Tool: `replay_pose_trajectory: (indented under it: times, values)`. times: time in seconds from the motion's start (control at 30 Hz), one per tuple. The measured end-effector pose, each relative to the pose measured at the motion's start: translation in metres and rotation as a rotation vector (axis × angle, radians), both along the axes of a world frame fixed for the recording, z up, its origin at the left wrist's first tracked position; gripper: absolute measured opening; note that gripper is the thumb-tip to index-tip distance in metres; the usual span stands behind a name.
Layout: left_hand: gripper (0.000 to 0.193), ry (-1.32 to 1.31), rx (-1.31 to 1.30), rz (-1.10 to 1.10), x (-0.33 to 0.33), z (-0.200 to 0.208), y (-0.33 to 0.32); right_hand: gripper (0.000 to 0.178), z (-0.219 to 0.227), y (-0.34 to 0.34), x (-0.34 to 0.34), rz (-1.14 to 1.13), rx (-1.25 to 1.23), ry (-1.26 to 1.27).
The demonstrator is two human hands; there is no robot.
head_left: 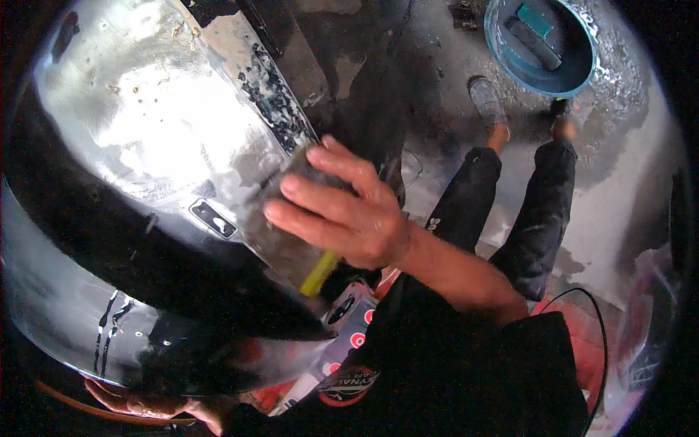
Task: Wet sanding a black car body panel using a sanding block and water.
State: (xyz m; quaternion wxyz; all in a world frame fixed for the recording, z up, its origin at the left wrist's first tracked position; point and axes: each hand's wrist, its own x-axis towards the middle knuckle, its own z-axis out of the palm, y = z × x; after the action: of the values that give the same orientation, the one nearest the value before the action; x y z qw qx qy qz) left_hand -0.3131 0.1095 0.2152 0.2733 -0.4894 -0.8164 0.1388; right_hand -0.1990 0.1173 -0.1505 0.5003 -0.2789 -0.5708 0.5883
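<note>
My right hand (pixel 349 207) lies with fingers bent over a dark grey flat pad (pixel 313 164), pressed against the edge of a large curved panel (pixel 167 102). It looks like a vehicle body part, pale and bright, with dark patches and small specks. A yellow-green strip (pixel 319 275) shows just below the hand; whether it belongs to the pad I cannot tell. Near my fingers, the panel has a small rectangular slot (pixel 213 218). At the lower left my left hand (pixel 145 406) rests with stretched fingers along the rim of a glossy black curved part (pixel 175 349), apparently holding nothing.
A teal tub (pixel 502 69) stands on the wet floor at the far right, with a green brush (pixel 535 20) and a dark bar-shaped thing (pixel 535 47) in it. My legs and shoes are near it. A black cable (pixel 603 342) curves at the right. A printed box (pixel 353 328) sits below the panel.
</note>
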Motion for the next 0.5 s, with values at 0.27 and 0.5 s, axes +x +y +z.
replay_pose_trajectory:
  times: [0.27,0.5]
  values:
    - [0.091,0.014,-0.050,-0.017,0.000,0.001,-0.003,0.034,0.002,-0.010,0.007,0.008,0.006,0.013]
    - [0.086,-0.012,-0.151,-0.192,-0.006,0.003,-0.005,0.035,0.000,-0.006,0.004,-0.012,0.039,0.011]
